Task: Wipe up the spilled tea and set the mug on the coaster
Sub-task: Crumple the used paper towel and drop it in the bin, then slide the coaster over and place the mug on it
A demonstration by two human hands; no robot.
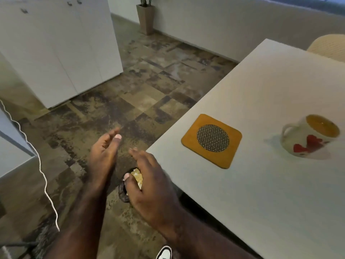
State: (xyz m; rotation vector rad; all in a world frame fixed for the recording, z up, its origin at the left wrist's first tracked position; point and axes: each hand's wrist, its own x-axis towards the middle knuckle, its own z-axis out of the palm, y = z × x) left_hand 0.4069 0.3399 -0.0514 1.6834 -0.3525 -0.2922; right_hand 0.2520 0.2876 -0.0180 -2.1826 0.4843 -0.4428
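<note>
Looking down from my head, both my hands are off the table's near left corner, out over the mottled tile floor (130,86). My left hand (104,152) is open, fingers stretched forward and holding nothing. My right hand (149,180) is spread palm down, and just under its thumb I see a crumpled yellowish wad (137,177) with something dark (123,191) beneath it; whether I am gripping the wad or only hovering over it I cannot tell. On the white table (261,193) the orange square coaster (211,140) with a round mesh centre lies near the left edge, bare. The mug (308,136) stands upright well to the right of it, apart from the coaster, handle to the left, tea inside, red shapes on its side. I can read no writing or brand on anything. A white cabinet (61,43) stands at far left, a potted plant (146,17) by the wall.
</note>
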